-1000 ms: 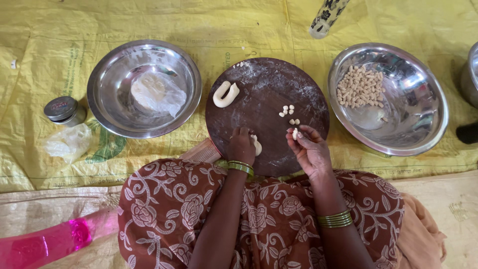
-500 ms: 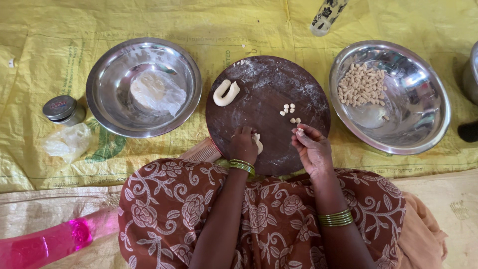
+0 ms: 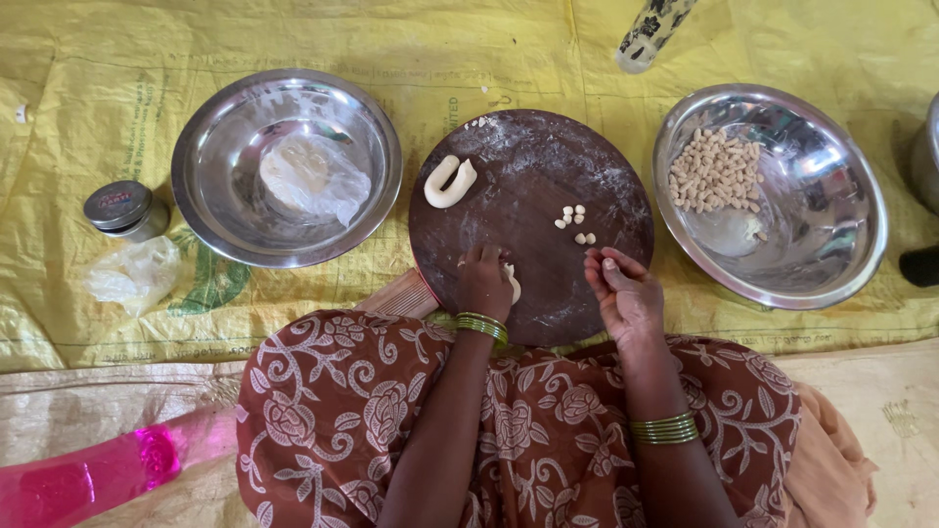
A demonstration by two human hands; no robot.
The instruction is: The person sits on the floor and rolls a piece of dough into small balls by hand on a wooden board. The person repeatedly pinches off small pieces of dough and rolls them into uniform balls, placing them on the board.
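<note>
While the brown cloth [image 3: 509,420] printed with pale roses fills the near edge, two forearms banded with thin metal bangles [image 3: 665,427] rise from it toward a round dark wooden board [image 3: 533,176], matte and dusted with flour. At the board's near rim the left hand [image 3: 484,284] lies knuckles up, fingers curled down on a soft pale strip of dough [image 3: 513,282] whose end peeps out beside it. Just to its right the right hand [image 3: 624,293] is palm up, fingertips pinched together; whether a bit sits between them cannot be told. Beyond the hands lie a few small dough pellets [image 3: 574,221], and farther left a smooth dough rope [image 3: 450,182] bent into a hook. Flanking the board, shiny steel bowls rest on wrinkled yellow woven sheeting [image 3: 117,49]: the left bowl [image 3: 210,127] holds a crumpled clear bag, the right bowl [image 3: 851,196] a heap of pellets.
</note>
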